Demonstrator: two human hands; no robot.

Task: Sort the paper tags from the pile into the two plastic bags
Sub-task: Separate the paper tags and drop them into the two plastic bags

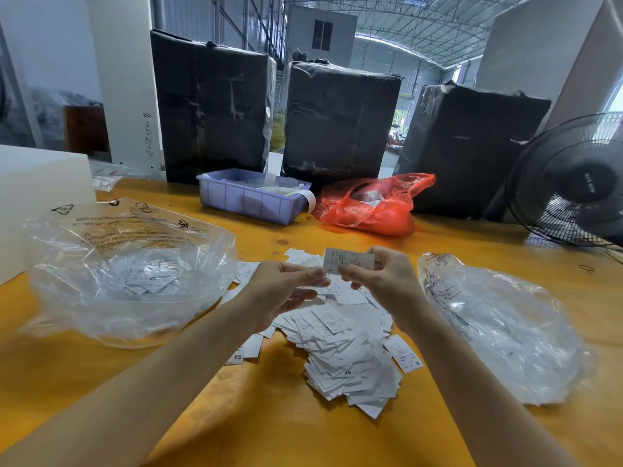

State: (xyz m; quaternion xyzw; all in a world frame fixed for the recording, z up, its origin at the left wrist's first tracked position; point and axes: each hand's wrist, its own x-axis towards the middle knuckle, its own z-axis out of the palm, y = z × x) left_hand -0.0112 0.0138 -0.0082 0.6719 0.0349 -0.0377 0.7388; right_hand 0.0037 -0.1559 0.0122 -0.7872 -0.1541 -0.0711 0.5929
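Note:
A pile of white paper tags [344,352] lies on the yellow table between two clear plastic bags. The left bag [111,281] gapes open and holds several tags, one marked XS. The right bag [505,332] lies crumpled, its contents unclear. My right hand [384,281] pinches a white tag [349,259] marked L, held up above the pile. My left hand [283,291] sits beside it, fingertips pinching a white tag edge just under the L tag.
A purple plastic bin [249,197] and a red plastic bag [371,207] sit behind the pile. Three black wrapped bales [337,123] stand along the far table edge. A black fan [573,183] stands at the right, a white box [37,183] at the left.

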